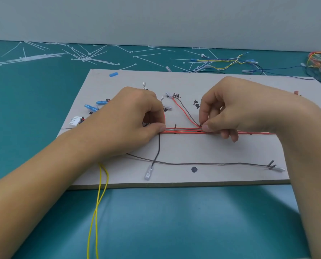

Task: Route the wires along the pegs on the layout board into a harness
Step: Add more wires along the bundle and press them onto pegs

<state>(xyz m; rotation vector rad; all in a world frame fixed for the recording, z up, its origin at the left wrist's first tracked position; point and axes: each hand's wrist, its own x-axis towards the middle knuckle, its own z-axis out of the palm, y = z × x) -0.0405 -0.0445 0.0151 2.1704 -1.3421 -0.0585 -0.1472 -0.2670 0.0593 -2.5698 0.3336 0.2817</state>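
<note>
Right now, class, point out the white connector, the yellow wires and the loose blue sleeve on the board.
white connector [75,121]: head view, middle of its ribbed housing.
yellow wires [96,207]: head view, where the two strands cross below the board.
blue sleeve [113,74]: head view, middle of its body.

This is an electrical assembly workbench, shown by a teal mat [34,94] carrying a layout board [212,150] with pegs [175,126] and routed wires [184,130], scattered white cable ties [84,57] and connector-tipped spare harnesses [225,64] behind.

Wire bundle [184,130] on layout board [202,152]
</note>
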